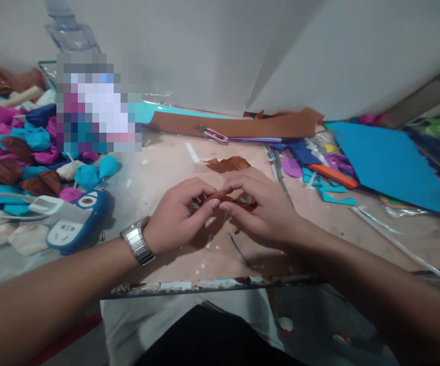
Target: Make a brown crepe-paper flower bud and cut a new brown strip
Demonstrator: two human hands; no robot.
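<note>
Both my hands meet over the middle of the table, pinching one strip of brown crepe paper between thumbs and fingers. My left hand [183, 211], with a silver watch [139, 241] on its wrist, grips the left part of the brown paper [220, 195]. On the right part, my right hand [261, 206] is closed, its thumb close to the left thumb. Some of the paper is hidden behind the fingers. Just beyond my hands lies a crumpled brown paper piece [228, 163]. A thin dark strip [238, 249] rests on the table below my right hand.
Crumpled paper balls [36, 137] in several colours crowd the left, beside a blue power strip [86, 218] with a charger. Pink thread snips [214, 133] lie by a folded brown sheet [235, 124] at the back. An orange cutter [334, 175] and blue sheet [391, 165] are right.
</note>
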